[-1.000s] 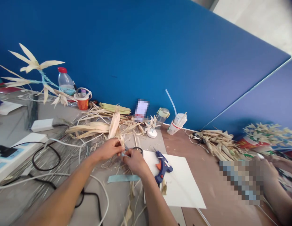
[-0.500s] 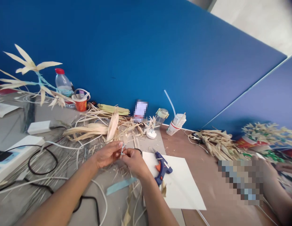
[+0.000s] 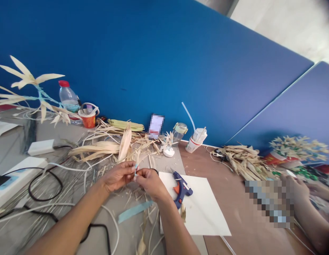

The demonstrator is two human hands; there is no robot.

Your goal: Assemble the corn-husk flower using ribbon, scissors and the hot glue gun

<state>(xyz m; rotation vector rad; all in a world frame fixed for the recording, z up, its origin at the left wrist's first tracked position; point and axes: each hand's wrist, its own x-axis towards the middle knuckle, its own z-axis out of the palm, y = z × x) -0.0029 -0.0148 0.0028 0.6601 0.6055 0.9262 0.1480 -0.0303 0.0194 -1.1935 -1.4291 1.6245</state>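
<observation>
Both hands meet in front of me over the grey table. My left hand is closed, its fingertips pinching a thin stem with light-blue tape on it. From the right, my right hand pinches the lower part of the same small piece; much of it is hidden by fingers. Below the hands lies a flat light-blue strip. Just right of my right hand, a blue hot glue gun with an orange trigger rests on a white sheet.
Dried corn husks lie behind my hands. A blue-stemmed husk flower stands at left, near a bottle and a red cup. Cables and a white power strip spread leftward. At right, another person's hand works.
Both hands keep their pinch on the taped stem, with a slight shift of the fingers. The whole view has moved a little, so things sit slightly further left.
</observation>
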